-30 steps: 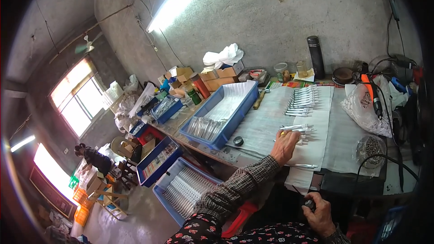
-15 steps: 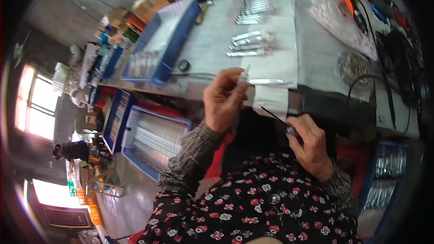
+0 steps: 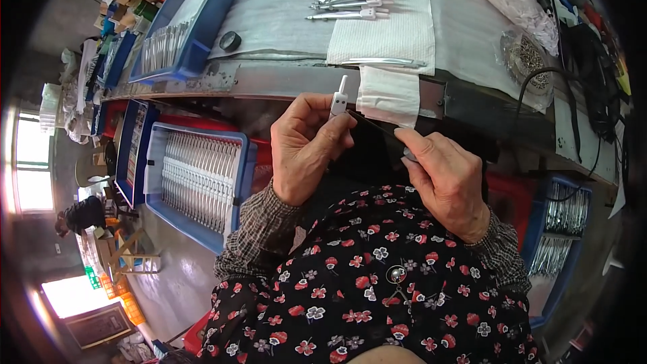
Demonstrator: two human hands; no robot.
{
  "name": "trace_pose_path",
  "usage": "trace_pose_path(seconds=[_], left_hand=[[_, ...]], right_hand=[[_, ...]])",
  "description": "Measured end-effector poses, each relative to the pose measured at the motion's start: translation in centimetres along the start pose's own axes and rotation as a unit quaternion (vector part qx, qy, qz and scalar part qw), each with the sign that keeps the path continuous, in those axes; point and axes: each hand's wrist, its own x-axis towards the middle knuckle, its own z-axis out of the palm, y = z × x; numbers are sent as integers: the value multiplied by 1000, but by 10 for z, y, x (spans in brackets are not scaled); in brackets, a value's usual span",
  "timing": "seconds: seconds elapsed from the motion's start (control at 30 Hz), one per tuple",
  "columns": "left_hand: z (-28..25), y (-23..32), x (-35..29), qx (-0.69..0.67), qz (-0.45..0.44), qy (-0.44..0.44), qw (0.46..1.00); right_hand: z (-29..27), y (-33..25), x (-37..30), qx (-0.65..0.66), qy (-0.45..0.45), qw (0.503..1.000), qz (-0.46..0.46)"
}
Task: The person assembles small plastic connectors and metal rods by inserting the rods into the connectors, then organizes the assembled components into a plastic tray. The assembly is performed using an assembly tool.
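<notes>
My left hand (image 3: 302, 152) pinches a drawing compass by its pale grey head (image 3: 339, 102). The short knob of the head points up, and small dark dots show on its face. Whatever lies below the head is hidden by my fingers. My right hand (image 3: 445, 182) is closed around a small grip, from which a thin dark shaft like a screwdriver's (image 3: 376, 125) runs left. Its tip ends at my left fingertips, close under the compass head; whether it touches cannot be made out. Beyond my hands, one slim silver piece (image 3: 384, 62) rests on white paper at the table's edge.
Several silver compasses (image 3: 350, 0) lie on the covered table. A blue tray (image 3: 195, 54) of metal parts stands at its left; a round black object (image 3: 230, 42) sits nearby. At right are a bag of small metal pieces (image 3: 529, 64) and cables. Filled blue crates (image 3: 239, 152) flank me below.
The view has tilted down. Both hands have drawn closer together, and the shaft's tip has come to the left fingers. The compass head now stands more upright, facing me.
</notes>
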Motion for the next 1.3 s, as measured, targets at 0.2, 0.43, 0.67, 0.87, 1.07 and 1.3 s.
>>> trace_pose_path(seconds=[0.2, 0.43, 0.67, 0.87, 1.07, 1.3], left_hand=[[1, -3, -7, -8, 17, 16, 1000], [-3, -4, -8, 3, 15, 20, 1000], [-2, -6, -11, 26, 28, 37, 999], [-2, -7, -10, 43, 38, 45, 997], [1, -7, -12, 83, 57, 63, 993], [0, -21, -11, 136, 107, 90, 981]], right_hand=[[2, -4, 4, -9, -8, 1000, -6], [5, -8, 4, -10, -15, 1000, -4], [4, -11, 4, -2, -26, 1000, 4], [3, -12, 6, 5, -34, 999, 9], [2, -12, 6, 26, -41, 999, 21], [4, -9, 4, 15, -37, 999, 21]])
